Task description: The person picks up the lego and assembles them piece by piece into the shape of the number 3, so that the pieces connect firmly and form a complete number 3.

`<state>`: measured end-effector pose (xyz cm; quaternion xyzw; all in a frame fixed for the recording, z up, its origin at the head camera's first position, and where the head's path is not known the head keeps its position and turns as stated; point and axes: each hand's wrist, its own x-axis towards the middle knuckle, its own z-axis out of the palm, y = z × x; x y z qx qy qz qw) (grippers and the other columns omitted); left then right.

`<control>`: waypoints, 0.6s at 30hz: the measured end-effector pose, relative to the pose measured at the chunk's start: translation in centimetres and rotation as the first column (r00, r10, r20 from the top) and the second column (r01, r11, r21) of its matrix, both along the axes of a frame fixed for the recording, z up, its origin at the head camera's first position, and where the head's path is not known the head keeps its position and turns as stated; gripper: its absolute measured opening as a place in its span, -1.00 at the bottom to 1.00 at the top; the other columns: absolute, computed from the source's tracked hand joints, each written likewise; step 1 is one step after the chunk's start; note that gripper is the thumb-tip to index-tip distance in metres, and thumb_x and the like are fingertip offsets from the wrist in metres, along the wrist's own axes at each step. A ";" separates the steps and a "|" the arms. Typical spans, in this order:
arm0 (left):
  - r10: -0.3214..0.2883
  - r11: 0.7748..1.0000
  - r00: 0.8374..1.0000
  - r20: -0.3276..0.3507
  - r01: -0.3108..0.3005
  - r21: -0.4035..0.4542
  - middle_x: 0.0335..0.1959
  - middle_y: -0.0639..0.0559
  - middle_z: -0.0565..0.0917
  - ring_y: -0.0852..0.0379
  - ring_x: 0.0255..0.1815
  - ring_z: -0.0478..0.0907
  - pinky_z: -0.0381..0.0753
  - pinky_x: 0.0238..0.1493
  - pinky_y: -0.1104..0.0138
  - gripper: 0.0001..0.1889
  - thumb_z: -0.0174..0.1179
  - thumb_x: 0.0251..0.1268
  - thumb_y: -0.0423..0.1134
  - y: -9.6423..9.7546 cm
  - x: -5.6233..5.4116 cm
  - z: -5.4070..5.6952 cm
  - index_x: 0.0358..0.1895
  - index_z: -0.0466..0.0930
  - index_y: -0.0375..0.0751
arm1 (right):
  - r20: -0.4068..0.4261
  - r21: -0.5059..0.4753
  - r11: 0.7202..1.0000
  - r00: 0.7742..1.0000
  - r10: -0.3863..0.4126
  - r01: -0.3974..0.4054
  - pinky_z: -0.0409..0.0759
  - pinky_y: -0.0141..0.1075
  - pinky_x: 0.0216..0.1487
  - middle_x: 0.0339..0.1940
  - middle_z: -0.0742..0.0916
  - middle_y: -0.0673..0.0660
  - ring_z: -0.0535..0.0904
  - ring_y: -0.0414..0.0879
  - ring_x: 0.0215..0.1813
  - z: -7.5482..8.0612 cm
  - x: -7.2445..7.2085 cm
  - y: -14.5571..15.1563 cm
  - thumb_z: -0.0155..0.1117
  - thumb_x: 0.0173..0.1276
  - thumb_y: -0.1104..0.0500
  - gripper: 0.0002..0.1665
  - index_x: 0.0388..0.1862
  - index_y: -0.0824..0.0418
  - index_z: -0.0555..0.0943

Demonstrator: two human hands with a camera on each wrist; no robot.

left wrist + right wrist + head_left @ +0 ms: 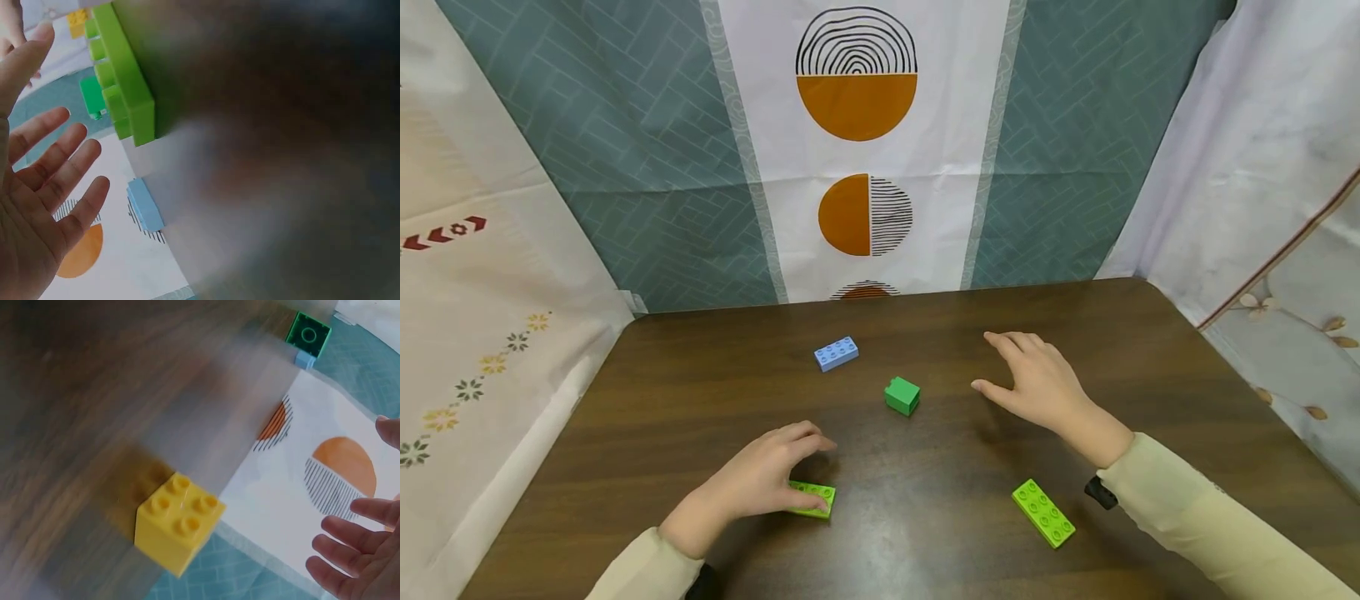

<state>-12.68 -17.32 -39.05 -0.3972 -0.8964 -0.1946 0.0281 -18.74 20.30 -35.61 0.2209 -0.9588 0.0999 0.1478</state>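
Observation:
My left hand [754, 477] hovers by a lime-green brick [132, 81], its fingers spread. In the head view the thumb covers part of that brick, but the left wrist view shows a gap between them. On the right, my right hand [1037, 385] is held over the table with fingers extended and nothing in the grasp. A yellow square brick [178, 522] stands near it in the right wrist view; in the head view this brick is hidden. A second lime-green brick [1043, 513] lies below the right forearm.
Farther back lies a light blue brick [837, 355]. The small green brick [902, 396], lying on its side with its hollow underside visible in the right wrist view, is between the hands. Patterned cloths [1060, 167] hang around the brown wooden table [715, 367].

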 end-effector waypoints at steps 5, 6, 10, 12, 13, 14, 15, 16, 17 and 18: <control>0.006 1.000 1.000 0.024 -0.006 -0.006 -0.11 0.11 0.57 0.18 -0.13 0.53 0.55 -0.10 0.26 -0.40 0.48 -0.13 0.04 -0.4 0.3 -0.2 0.02 0.58 -0.15 | 0.019 0.000 1.000 1.000 0.017 -0.017 0.45 0.12 0.09 0.12 0.60 0.30 0.49 0.24 0.15 -0.4 -0.2 -1.3 0.32 0.16 -0.21 -0.15 0.27 0.30 0.43; 0.010 1.000 1.000 0.028 -0.010 -0.008 -0.11 0.11 0.57 0.18 -0.13 0.54 0.55 -0.10 0.26 -0.40 0.49 -0.13 0.03 -0.5 0.3 -0.2 0.03 0.58 -0.15 | 0.026 0.000 1.000 0.999 0.021 -0.021 0.45 0.11 0.10 0.12 0.60 0.30 0.49 0.23 0.14 -0.4 -0.3 -1.5 0.32 0.17 -0.22 -0.15 0.27 0.30 0.43; 0.025 0.999 0.998 0.057 -0.023 -0.023 -0.10 0.12 0.57 0.17 -0.12 0.54 0.56 -0.11 0.25 -0.40 0.50 -0.14 0.01 -0.7 0.4 -0.2 0.04 0.58 -0.14 | 0.034 -0.004 0.999 0.998 0.046 -0.046 0.48 0.07 0.08 0.09 0.63 0.27 0.52 0.20 0.12 -0.7 -0.4 -2.4 0.33 0.17 -0.21 -0.19 0.25 0.30 0.45; 0.026 0.999 0.997 0.078 -0.024 -0.029 -0.10 0.12 0.57 0.18 -0.14 0.54 0.55 -0.13 0.27 -0.41 0.49 -0.12 0.00 -0.7 0.5 -0.3 0.03 0.58 -0.14 | 0.038 -0.008 0.998 0.998 0.055 -0.054 0.50 0.05 0.07 0.07 0.64 0.26 0.54 0.19 0.10 -0.9 -0.4 -3.0 0.33 0.17 -0.20 -0.20 0.23 0.29 0.47; 0.025 0.999 0.996 0.086 -0.023 -0.032 -0.10 0.12 0.57 0.18 -0.15 0.54 0.55 -0.14 0.27 -0.42 0.49 -0.11 -0.01 -0.8 0.5 -0.3 0.03 0.58 -0.13 | 0.042 -0.009 0.998 0.997 0.057 -0.057 0.51 0.04 0.06 0.06 0.64 0.25 0.54 0.18 0.09 -1.0 -0.4 -3.2 0.33 0.17 -0.20 -0.21 0.22 0.29 0.48; 0.025 0.999 0.995 0.092 -0.022 -0.034 -0.11 0.12 0.57 0.19 -0.16 0.53 0.55 -0.15 0.28 -0.43 0.49 -0.12 -0.01 -0.8 0.5 -0.3 0.03 0.58 -0.13 | 0.046 -0.010 0.998 0.997 0.060 -0.060 0.52 0.03 0.05 0.05 0.64 0.25 0.55 0.18 0.08 -1.0 -0.4 -3.4 0.33 0.17 -0.19 -0.22 0.22 0.29 0.48; 0.025 0.999 0.995 0.096 -0.022 -0.037 -0.11 0.12 0.57 0.20 -0.17 0.52 0.54 -0.16 0.29 -0.43 0.50 -0.12 -0.02 -0.8 0.5 -0.3 0.03 0.58 -0.12 | 0.053 -0.008 0.998 0.997 0.061 -0.061 0.52 0.02 0.05 0.06 0.64 0.24 0.55 0.17 0.08 -1.1 -0.4 -3.7 0.33 0.17 -0.20 -0.22 0.22 0.28 0.48; 0.025 0.999 0.995 0.099 -0.022 -0.038 -0.12 0.13 0.57 0.21 -0.17 0.51 0.54 -0.16 0.29 -0.43 0.50 -0.12 -0.02 -0.9 0.6 -0.3 0.02 0.58 -0.11 | 0.058 -0.005 0.998 0.996 0.064 -0.063 0.53 0.02 0.05 0.06 0.64 0.24 0.55 0.17 0.08 -1.2 -0.4 -3.9 0.33 0.18 -0.20 -0.22 0.22 0.27 0.48; 0.025 0.999 0.994 0.102 -0.021 -0.039 -0.13 0.13 0.57 0.22 -0.19 0.50 0.54 -0.17 0.29 -0.44 0.50 -0.13 -0.03 -0.9 0.6 -0.3 0.02 0.58 -0.10 | 0.062 -0.001 0.998 0.996 0.066 -0.066 0.54 0.01 0.04 0.06 0.64 0.23 0.56 0.17 0.08 -1.2 -0.4 -4.1 0.32 0.18 -0.21 -0.22 0.22 0.26 0.48; 0.025 0.999 0.994 0.106 -0.021 -0.039 -0.13 0.14 0.57 0.23 -0.20 0.49 0.53 -0.17 0.30 -0.44 0.51 -0.13 -0.03 -0.9 0.6 -0.3 0.02 0.58 -0.10 | 0.065 0.003 0.998 0.995 0.069 -0.070 0.54 0.01 0.03 0.06 0.64 0.23 0.56 0.16 0.07 -1.3 -0.4 -4.3 0.32 0.18 -0.20 -0.23 0.22 0.26 0.48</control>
